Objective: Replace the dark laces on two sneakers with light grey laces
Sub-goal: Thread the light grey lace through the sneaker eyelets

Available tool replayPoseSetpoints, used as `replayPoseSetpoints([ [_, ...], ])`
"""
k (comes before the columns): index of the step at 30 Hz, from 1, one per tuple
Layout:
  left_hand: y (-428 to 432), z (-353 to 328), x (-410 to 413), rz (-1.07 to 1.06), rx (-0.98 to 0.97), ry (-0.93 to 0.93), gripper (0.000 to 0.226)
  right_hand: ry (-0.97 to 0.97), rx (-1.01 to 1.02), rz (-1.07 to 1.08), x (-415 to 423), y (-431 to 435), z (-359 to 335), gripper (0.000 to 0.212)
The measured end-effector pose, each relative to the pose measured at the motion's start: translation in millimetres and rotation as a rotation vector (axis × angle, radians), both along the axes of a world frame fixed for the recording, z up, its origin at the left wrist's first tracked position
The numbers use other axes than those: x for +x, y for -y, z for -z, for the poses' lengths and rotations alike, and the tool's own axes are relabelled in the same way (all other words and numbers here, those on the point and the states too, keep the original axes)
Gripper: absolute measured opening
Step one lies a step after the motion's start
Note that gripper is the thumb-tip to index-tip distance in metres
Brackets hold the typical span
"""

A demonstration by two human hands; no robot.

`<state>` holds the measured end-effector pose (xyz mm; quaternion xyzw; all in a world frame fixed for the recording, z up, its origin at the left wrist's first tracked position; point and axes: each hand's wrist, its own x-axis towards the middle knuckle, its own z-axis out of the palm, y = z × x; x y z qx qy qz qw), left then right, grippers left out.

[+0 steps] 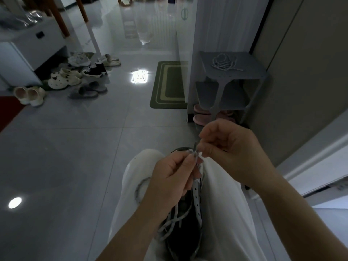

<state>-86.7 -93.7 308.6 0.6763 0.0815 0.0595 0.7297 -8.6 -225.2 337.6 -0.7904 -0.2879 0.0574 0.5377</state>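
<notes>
A sneaker with a dark inside and a white eyelet strip lies between my knees, toe pointing away from me. A light grey lace runs from its eyelets and loops loosely over the opening. My left hand pinches this lace near the toe end. My right hand pinches the lace tip just above the left hand's fingers. A second light lace lies coiled on top of the grey stool ahead to the right.
Several shoes and slippers lie scattered on the tiled floor at the left, under a white cabinet. A green mat lies ahead. Pink slippers sit under the stool. A wall and door frame rise at the right.
</notes>
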Motion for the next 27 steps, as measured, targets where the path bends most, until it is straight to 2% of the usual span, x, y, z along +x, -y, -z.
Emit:
replayPoseSetpoints([
  [3,-1,2,1,0.033,0.06,0.036,0.021,-0.059,0.057,-0.025,-3,-3,0,0.02],
  [5,-3,3,2,0.037,0.081,0.031,0.023,-0.08,0.072,0.039,-3,-3,6,0.02],
  [6,-5,4,3,0.019,0.077,0.019,0.024,-0.075,0.005,0.111,-1,-3,12,0.027],
  [7,-8,6,4,-0.012,0.075,0.011,0.026,-0.064,-0.15,0.164,1,-1,21,0.04],
  [9,-14,9,6,-0.078,0.103,0.01,0.026,-0.025,-0.575,0.138,0,-2,43,0.06],
  [10,-17,10,8,-0.105,0.112,0.014,0.026,0.001,-0.722,0.089,-3,-4,54,0.07],
  [13,-25,10,12,-0.18,0.08,0.028,0.026,-0.059,-0.768,0.01,-13,-11,79,0.1],
  [15,-31,12,14,-0.209,0.082,0.022,0.025,-0.065,-0.788,0.01,-16,-14,86,0.109],
  [20,-37,19,16,-0.236,0.072,-0.003,0.021,-0.138,-0.764,-0.02,2,-17,94,0.095],
  [24,-28,16,17,-0.194,0.091,0.013,0.024,-0.171,-0.88,-0.037,28,-25,98,0.085],
  [27,-20,10,19,-0.157,0.138,0.044,0.024,-0.117,-0.944,0.007,32,-31,106,0.079],
])
